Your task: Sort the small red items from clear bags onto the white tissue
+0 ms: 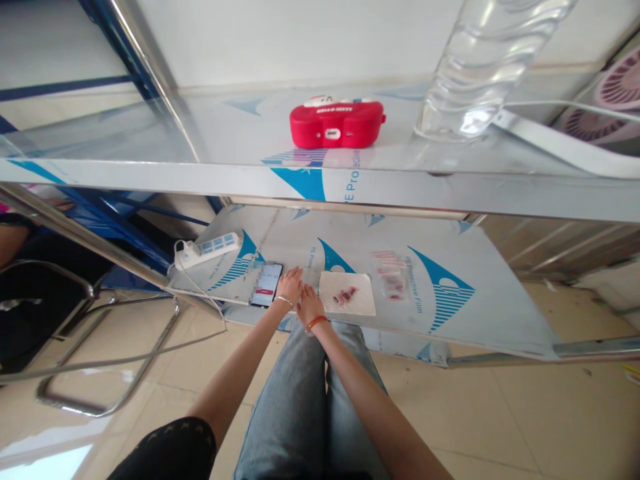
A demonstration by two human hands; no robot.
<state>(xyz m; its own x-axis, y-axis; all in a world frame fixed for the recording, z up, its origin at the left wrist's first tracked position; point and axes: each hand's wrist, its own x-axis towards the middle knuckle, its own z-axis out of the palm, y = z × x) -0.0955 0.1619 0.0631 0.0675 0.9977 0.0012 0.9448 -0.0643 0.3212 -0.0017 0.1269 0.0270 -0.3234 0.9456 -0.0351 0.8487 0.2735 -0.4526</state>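
Note:
My left hand (pixel 290 285), with a bracelet at the wrist, lies flat on the lower metal shelf with its fingers stretched out. It is right beside a phone (pixel 271 279) with a lit screen and a red button on it. Close against it, my right hand (pixel 310 305), wearing an orange-brown bracelet, rests palm down near the shelf's front edge, fingers extended. Neither hand holds anything that I can see. To the right of my hands lies a white tissue (pixel 361 301) with small dark pieces and reddish stains. Beyond it is a clear plastic bag (pixel 391 275) with red markings and small dark contents.
A white power strip (pixel 215 248) sits at the lower shelf's left, its cable hanging to the floor. On the upper shelf (pixel 220 143) stand a red case (pixel 336 127) and a clear plastic bottle (pixel 480 73). A metal-framed chair (pixel 135 373) and a seated person are at left.

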